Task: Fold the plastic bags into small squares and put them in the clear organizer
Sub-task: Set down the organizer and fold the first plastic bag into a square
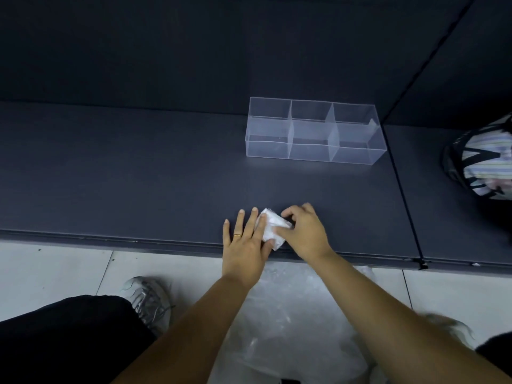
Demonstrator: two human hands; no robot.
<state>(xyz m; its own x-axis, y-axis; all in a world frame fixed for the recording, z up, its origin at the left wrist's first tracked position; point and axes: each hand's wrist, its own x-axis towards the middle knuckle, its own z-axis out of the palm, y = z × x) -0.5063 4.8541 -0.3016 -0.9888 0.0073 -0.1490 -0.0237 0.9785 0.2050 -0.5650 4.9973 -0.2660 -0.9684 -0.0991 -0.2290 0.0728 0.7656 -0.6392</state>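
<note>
A small folded white plastic bag (271, 228) lies near the front edge of the dark platform (138, 176). My left hand (245, 245) lies flat with straight fingers, pressing the bag's left side; it wears a gold ring. My right hand (303, 234) has curled fingers and pinches the bag's right edge. The clear organizer (314, 131), with three compartments in a row, stands farther back and slightly right; all three look empty.
More crumpled clear plastic bags (291, 314) lie on the tiled floor between my arms. A striped bag (484, 159) sits at the right edge of the platform. My knee in black trousers and a grey sneaker (149, 297) are lower left.
</note>
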